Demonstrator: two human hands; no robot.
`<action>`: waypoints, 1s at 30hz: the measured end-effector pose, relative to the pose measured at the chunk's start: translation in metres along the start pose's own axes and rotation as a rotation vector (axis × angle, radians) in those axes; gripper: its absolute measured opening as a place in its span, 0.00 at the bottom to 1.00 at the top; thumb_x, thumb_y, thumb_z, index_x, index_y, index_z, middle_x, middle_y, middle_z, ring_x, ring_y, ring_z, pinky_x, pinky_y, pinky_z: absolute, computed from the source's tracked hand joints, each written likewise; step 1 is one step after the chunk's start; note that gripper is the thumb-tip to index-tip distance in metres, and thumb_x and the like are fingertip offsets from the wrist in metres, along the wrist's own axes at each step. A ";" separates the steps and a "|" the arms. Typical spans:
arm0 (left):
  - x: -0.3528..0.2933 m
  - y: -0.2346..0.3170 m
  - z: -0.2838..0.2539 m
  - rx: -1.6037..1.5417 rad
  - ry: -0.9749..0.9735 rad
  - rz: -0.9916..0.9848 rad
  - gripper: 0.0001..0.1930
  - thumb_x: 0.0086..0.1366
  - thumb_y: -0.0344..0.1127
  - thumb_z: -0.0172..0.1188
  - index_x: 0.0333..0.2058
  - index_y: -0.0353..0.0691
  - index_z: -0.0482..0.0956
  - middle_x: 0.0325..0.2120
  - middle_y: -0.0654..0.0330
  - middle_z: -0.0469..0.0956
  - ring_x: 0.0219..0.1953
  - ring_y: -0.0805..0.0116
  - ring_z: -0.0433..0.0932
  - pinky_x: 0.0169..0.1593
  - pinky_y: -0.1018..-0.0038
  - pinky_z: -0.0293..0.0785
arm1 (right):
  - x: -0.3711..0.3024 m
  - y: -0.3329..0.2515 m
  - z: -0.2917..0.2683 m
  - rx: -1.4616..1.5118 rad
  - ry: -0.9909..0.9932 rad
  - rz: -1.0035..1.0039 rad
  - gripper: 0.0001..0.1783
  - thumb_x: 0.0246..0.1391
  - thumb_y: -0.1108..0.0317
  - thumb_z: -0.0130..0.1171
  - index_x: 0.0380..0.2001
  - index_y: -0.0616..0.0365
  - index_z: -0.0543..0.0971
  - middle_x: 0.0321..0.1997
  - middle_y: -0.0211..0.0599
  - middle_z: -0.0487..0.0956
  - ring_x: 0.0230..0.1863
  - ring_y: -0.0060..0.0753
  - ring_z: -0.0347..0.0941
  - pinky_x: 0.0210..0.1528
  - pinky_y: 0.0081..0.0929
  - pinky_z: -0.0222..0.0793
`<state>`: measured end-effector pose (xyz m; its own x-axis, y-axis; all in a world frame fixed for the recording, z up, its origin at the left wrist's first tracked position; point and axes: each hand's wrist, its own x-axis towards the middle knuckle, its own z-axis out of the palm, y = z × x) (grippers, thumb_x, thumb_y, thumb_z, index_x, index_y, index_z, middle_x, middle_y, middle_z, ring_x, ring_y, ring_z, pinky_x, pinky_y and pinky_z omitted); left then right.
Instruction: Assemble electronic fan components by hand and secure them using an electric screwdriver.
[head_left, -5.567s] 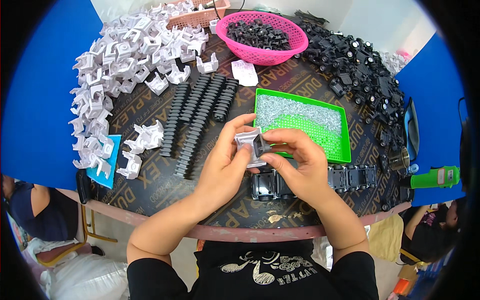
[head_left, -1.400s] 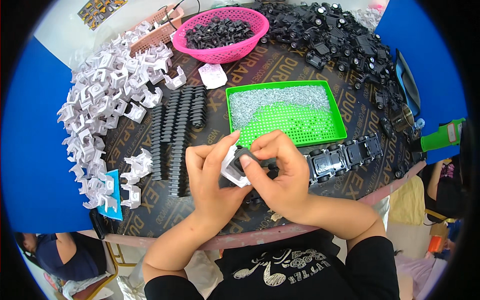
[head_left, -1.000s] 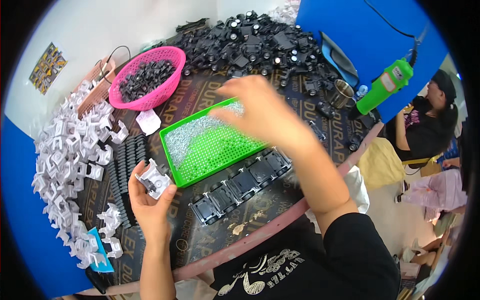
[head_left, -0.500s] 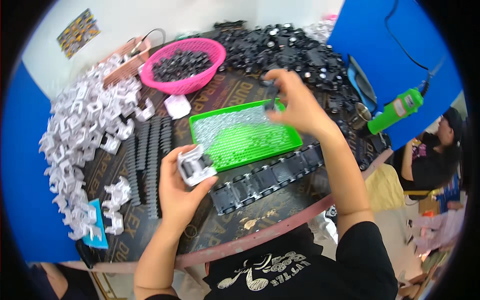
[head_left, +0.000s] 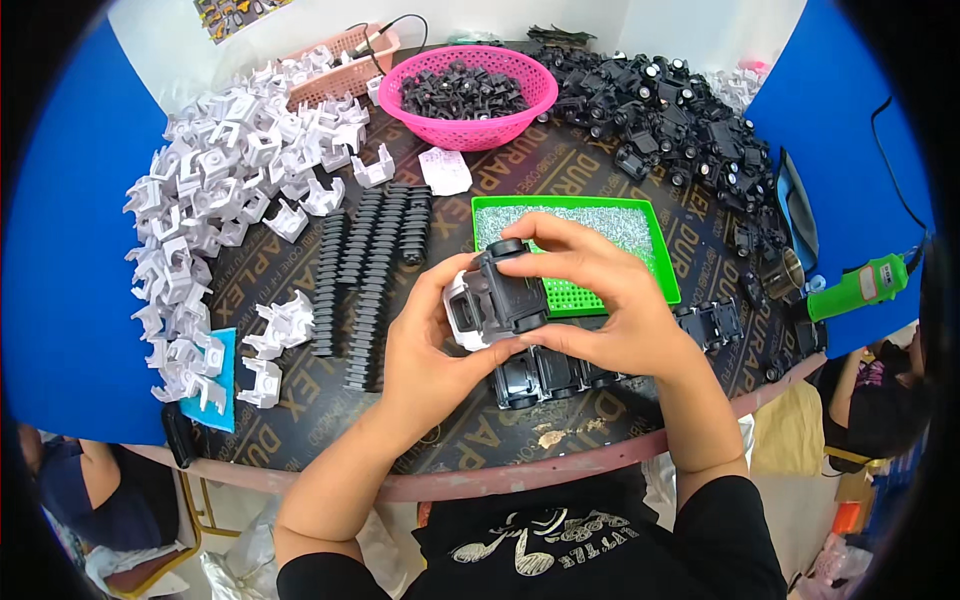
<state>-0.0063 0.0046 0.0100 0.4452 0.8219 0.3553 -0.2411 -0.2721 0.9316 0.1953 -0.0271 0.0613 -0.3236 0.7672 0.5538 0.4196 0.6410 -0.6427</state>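
Over the middle of the table, my left hand [head_left: 420, 335] grips a white plastic toy-vehicle body [head_left: 463, 312] with a dark frame inside. My right hand [head_left: 615, 305] has its thumb and fingers closed on a black toy-vehicle chassis [head_left: 518, 292] with thick wheels. Chassis and body are pressed against each other; whether they are locked together I cannot tell. Behind my right hand, a green tray [head_left: 662, 245] holds many small silvery pieces that look like screws. A row of black wheeled chassis [head_left: 552, 378] lies in front of the tray, partly hidden by my right hand.
White bodies [head_left: 215, 165] are heaped at left, black chassis [head_left: 690, 130] at back right. A pink basket [head_left: 468, 130] of small black parts stands at the back. Ridged black strips [head_left: 370, 285] lie left of my hands. A green corded tool [head_left: 858, 290] is at right.
My right hand has come from above the tray to the white body, bringing a black part against it. The left hand still holds the body. The whole view has shifted.
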 end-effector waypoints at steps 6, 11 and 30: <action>0.002 0.005 0.003 0.081 0.011 0.010 0.39 0.46 0.17 0.70 0.59 0.35 0.66 0.53 0.56 0.71 0.55 0.65 0.73 0.57 0.68 0.73 | -0.010 0.002 0.009 0.150 -0.022 0.065 0.31 0.34 0.76 0.73 0.49 0.60 0.80 0.61 0.50 0.71 0.63 0.49 0.67 0.63 0.40 0.63; -0.001 0.008 0.004 0.102 -0.008 0.006 0.41 0.45 0.18 0.72 0.60 0.34 0.64 0.55 0.53 0.71 0.56 0.64 0.74 0.57 0.68 0.74 | -0.012 0.007 0.016 0.514 0.009 0.081 0.30 0.40 0.80 0.69 0.52 0.61 0.78 0.64 0.45 0.68 0.65 0.43 0.64 0.65 0.38 0.60; -0.005 0.015 0.004 -0.034 0.074 -0.023 0.45 0.44 0.20 0.75 0.62 0.34 0.62 0.57 0.52 0.68 0.57 0.63 0.72 0.57 0.68 0.74 | -0.013 -0.015 0.018 0.034 -0.041 0.092 0.34 0.40 0.64 0.74 0.55 0.57 0.77 0.66 0.54 0.65 0.69 0.50 0.58 0.67 0.42 0.55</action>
<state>-0.0088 -0.0061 0.0227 0.3865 0.8627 0.3261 -0.2615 -0.2366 0.9358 0.1773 -0.0464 0.0544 -0.3201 0.8225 0.4702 0.4198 0.5681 -0.7078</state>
